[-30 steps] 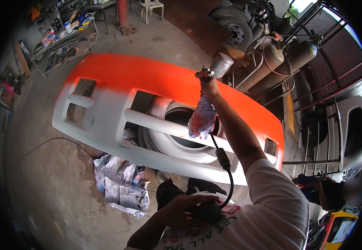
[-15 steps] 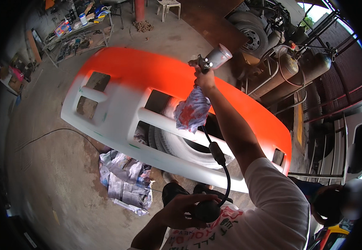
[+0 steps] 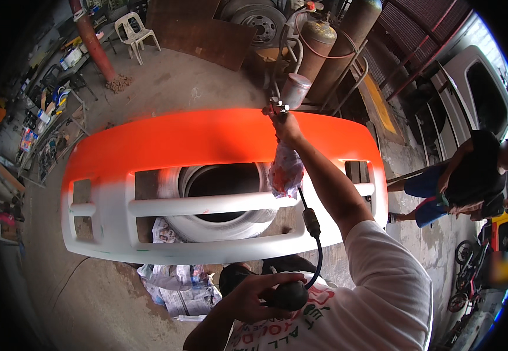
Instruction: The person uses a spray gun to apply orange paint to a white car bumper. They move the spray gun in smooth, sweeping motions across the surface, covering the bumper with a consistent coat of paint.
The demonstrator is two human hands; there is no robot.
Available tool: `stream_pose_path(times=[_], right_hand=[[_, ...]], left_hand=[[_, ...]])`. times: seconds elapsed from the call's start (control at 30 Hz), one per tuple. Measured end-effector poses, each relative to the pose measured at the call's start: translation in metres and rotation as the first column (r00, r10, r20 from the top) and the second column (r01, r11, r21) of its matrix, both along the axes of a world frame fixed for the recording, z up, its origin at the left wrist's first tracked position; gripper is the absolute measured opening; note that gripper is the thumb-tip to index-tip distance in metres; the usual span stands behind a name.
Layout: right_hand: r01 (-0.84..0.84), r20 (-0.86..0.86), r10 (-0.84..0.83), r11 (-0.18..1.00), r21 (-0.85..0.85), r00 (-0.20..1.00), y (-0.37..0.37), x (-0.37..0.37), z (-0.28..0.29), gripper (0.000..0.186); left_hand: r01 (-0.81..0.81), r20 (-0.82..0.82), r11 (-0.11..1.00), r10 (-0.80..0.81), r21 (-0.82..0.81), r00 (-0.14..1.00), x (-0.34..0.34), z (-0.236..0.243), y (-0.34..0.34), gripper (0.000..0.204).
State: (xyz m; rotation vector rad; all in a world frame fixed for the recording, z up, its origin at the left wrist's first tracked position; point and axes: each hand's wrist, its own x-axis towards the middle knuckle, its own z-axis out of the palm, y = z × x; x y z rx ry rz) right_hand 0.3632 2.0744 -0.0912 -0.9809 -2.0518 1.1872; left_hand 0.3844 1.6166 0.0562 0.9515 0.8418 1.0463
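My right hand (image 3: 287,127) is wrapped round a spray gun (image 3: 296,92) with a metal cup on top, held over the far edge of a large vehicle bumper (image 3: 219,137). Paint-spotted wrapping (image 3: 287,171) hangs below this hand, and a black hose (image 3: 319,257) runs from it toward my body. Close to my chest, my left hand (image 3: 251,297) grips a round black object (image 3: 292,296) at the hose's near end. The bumper is bright orange along its far part and white along the near part. A whitened tyre (image 3: 225,231) shows beneath, through the bumper's openings.
Crumpled newspaper (image 3: 184,291) lies on the floor before the bumper. Gas cylinders (image 3: 318,50) stand beyond it, near a plastic chair (image 3: 134,34) and a red post (image 3: 94,47). Another person (image 3: 470,169) is at the right. A cluttered bench (image 3: 46,140) stands left.
The view has turned to the right, so the bumper now lies more level and the other person shows more fully. Both hands keep their holds; the spray gun remains over the bumper's far side.
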Motion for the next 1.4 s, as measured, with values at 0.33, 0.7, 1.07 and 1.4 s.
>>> stream_pose_path(times=[0.33,0.7,1.07,1.4], right_hand=[[0.157,0.117,-0.166,0.984,0.083,0.979,0.153,0.247,-0.005,0.026],[0.362,0.332,-0.349,0.932,0.022,0.876,0.293,0.459,-0.005,0.028],[0.665,0.31,-0.702,0.709,0.233,0.64,0.401,0.584,-0.089,0.039],[0.548,0.241,-0.54,0.836,0.04,0.806,0.338,0.445,-0.054,0.036]], left_hand=[[0.223,-0.134,0.974,-0.225,-0.032,0.965,0.167,0.011,0.185,0.077],[0.355,-0.06,0.924,-0.366,-0.145,0.929,0.289,-0.015,0.32,0.078],[0.368,-0.007,0.923,-0.371,-0.116,0.929,0.315,-0.054,0.357,0.094],[0.151,0.293,0.966,-0.084,-0.212,0.952,0.284,-0.058,0.284,0.094]])
